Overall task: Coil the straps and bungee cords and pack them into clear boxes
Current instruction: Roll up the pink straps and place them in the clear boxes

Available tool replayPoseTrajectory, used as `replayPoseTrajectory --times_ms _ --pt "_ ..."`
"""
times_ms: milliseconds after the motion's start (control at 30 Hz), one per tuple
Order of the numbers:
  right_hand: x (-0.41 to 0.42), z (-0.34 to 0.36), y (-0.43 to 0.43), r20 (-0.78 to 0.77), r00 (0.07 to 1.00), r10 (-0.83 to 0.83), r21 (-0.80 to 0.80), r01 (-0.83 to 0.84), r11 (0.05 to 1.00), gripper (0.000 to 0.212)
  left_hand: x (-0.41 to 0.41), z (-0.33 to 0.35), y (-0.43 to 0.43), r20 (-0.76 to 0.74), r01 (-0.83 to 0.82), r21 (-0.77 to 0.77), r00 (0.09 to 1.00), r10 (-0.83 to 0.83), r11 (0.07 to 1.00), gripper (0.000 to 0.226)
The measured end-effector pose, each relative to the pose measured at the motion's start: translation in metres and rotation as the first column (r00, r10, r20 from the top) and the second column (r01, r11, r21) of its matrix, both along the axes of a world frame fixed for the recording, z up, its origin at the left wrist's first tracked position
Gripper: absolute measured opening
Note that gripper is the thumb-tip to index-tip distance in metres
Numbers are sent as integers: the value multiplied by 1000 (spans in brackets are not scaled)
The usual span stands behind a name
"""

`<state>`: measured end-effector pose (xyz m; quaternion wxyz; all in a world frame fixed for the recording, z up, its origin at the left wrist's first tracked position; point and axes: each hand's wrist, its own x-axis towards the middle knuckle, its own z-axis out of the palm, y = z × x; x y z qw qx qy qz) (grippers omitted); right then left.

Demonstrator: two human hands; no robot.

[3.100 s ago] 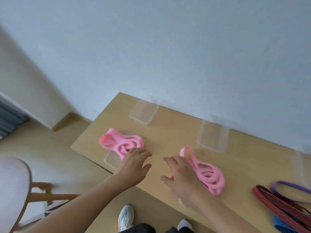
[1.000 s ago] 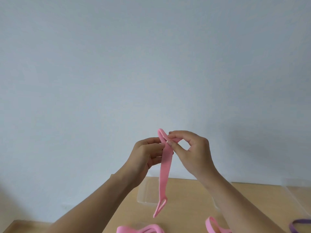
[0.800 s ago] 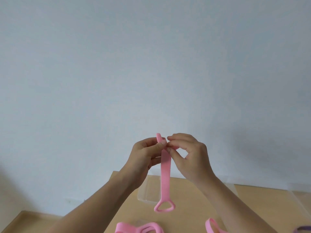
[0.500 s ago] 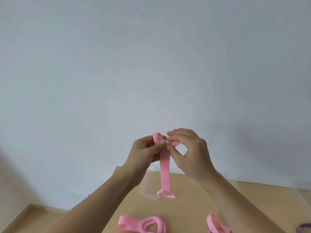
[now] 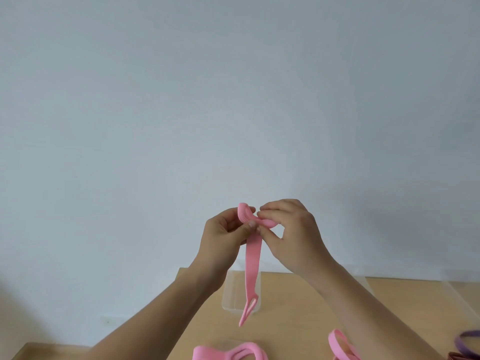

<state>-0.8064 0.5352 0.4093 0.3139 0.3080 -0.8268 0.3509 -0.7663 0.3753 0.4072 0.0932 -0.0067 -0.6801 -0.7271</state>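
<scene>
I hold a pink strap up in front of the wall, above the wooden table. My left hand pinches its curled top end, and my right hand pinches the same end from the right. The rest of the strap hangs straight down, ending in a small loop over a clear box. A second pink strap lies coiled at the bottom edge, and a third pink strap lies to its right.
A purple band and a dark red strap show at the bottom right corner. Another clear box stands at the right edge by the wall. The table's left edge runs past my left forearm.
Both hands lifted a pink strap off the table and now roll its top end into a small curl. The hanging loop has swung and turned edge-on.
</scene>
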Motion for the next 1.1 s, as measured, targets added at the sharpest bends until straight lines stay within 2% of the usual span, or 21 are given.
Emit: replayPoseTrajectory --times_ms 133,500,600,733,833,1000,1100 --pt "-1 4 -8 20 1000 19 45 -20 999 18 -1 -2 -10 -6 -18 15 1000 18 1000 16" --pt "0 13 -42 59 998 0 172 -10 985 9 0 -2 -41 -11 -5 15 1000 5 1000 29" --pt "3 9 -50 43 998 -37 211 27 977 9 2 -3 -46 6 31 40 1000 -31 999 23" --pt "4 2 -56 16 998 -66 185 61 981 7 5 -3 -50 79 80 12 994 -81 997 16" --pt "5 -1 -59 0 997 -78 175 77 981 4 7 -3 -51 161 94 -29 983 -88 995 20" --pt "7 -5 -60 -25 996 -80 130 82 988 8 11 0 -58 177 184 7 967 -182 983 20" --pt "5 -8 -60 -47 994 -95 116 100 988 11 13 7 -60 192 243 22 951 -243 970 30"
